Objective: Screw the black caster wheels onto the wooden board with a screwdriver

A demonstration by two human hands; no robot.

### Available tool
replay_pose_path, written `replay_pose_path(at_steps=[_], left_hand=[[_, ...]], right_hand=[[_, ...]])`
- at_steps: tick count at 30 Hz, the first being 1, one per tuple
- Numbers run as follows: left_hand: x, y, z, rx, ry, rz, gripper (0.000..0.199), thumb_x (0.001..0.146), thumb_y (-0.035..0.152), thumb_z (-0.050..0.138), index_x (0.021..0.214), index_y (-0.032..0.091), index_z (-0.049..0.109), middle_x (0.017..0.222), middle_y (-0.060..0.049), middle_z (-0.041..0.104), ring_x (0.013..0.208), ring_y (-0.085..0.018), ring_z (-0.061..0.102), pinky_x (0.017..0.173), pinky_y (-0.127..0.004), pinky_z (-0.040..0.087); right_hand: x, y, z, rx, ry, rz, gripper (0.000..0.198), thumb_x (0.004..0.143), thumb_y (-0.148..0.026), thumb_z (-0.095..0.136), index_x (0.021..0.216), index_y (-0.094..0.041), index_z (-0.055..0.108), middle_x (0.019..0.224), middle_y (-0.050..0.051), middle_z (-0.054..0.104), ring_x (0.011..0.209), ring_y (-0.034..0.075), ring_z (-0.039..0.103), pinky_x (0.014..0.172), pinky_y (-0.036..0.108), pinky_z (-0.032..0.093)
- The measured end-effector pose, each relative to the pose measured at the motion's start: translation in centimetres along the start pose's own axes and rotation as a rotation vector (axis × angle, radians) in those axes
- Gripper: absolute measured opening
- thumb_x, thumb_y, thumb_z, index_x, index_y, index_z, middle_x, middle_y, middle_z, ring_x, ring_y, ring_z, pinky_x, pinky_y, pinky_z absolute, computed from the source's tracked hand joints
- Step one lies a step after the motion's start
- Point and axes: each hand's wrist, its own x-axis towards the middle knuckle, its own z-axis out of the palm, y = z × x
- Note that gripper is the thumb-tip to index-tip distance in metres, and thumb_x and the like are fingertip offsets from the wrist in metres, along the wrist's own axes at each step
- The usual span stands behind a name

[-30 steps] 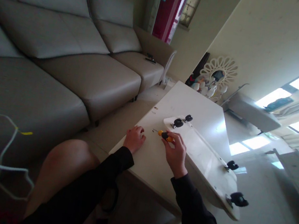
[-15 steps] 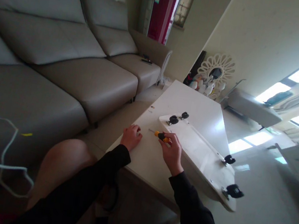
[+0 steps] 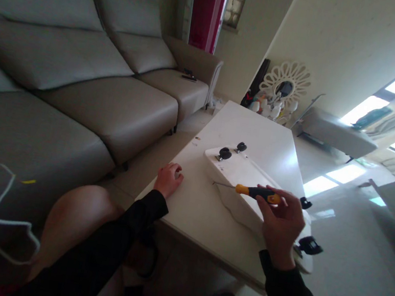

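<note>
Screwdriver (image 3: 252, 192) gripped by its handle in the right hand (image 3: 282, 225), fingers closed round it, shaft pointing left across the near edge of the upturned board (image 3: 240, 171). Since a moment ago it has swung right and closer to the viewer, away from the left hand (image 3: 168, 181), so it is probably lifted clear rather than turning anything. The left hand rests on the table (image 3: 189, 203), fingers curled; whether they hold something cannot be told.

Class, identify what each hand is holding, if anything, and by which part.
The right hand holds the screwdriver by the rear of its handle; whether the left hand holds anything cannot be told.
</note>
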Motion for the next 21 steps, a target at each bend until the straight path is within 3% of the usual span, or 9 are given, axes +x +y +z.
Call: replay_pose_path(at_steps=[5, 9, 15, 21], left_hand=[[-0.6, 0.2, -0.1, -0.031, 0.029, 0.103, 0.019, 0.086, 0.019, 0.059, 0.102, 0.019, 0.067, 0.103, -0.009, 0.073, 0.100, -0.027, 0.068, 0.098, -0.043, 0.047], [-3.1, 2.5, 1.0, -0.097, 0.048, 0.230, 0.017, 0.088, 0.021, 0.058, 0.103, 0.020, 0.065, 0.096, -0.008, 0.071, 0.097, -0.026, 0.067, 0.095, -0.041, 0.050], [-7.3, 6.8, 3.3, -0.191, -0.035, 0.404, 0.020, 0.092, 0.029, 0.062, 0.110, 0.022, 0.064, 0.093, -0.005, 0.069, 0.087, -0.021, 0.067, 0.084, -0.035, 0.056], [-7.2, 7.1, 3.5, -0.239, -0.030, 0.453, 0.022, 0.094, 0.031, 0.068, 0.113, 0.021, 0.065, 0.090, -0.004, 0.068, 0.081, -0.019, 0.066, 0.078, -0.034, 0.058]], right_hand=[[1.3, -0.1, -4.1, -0.028, 0.284, -0.061, 0.039, 0.070, -0.014, 0.088, 0.103, -0.021, 0.070, 0.099, 0.004, 0.076, 0.091, 0.023, 0.080, 0.080, 0.044, 0.071], [0.0, 1.8, -5.8, 0.029, 0.376, 0.052, 0.038, 0.072, -0.017, 0.088, 0.103, -0.021, 0.067, 0.100, 0.004, 0.074, 0.090, 0.023, 0.080, 0.075, 0.043, 0.071], [-2.3, 2.0, -5.3, 0.030, 0.230, 0.124, 0.034, 0.076, -0.016, 0.085, 0.105, -0.024, 0.068, 0.102, 0.004, 0.074, 0.094, 0.022, 0.080, 0.079, 0.038, 0.071], [-3.5, 0.8, -4.3, 0.038, 0.060, 0.043, 0.039, 0.079, -0.009, 0.081, 0.111, -0.028, 0.068, 0.104, 0.002, 0.070, 0.100, 0.020, 0.078, 0.083, 0.036, 0.070]])
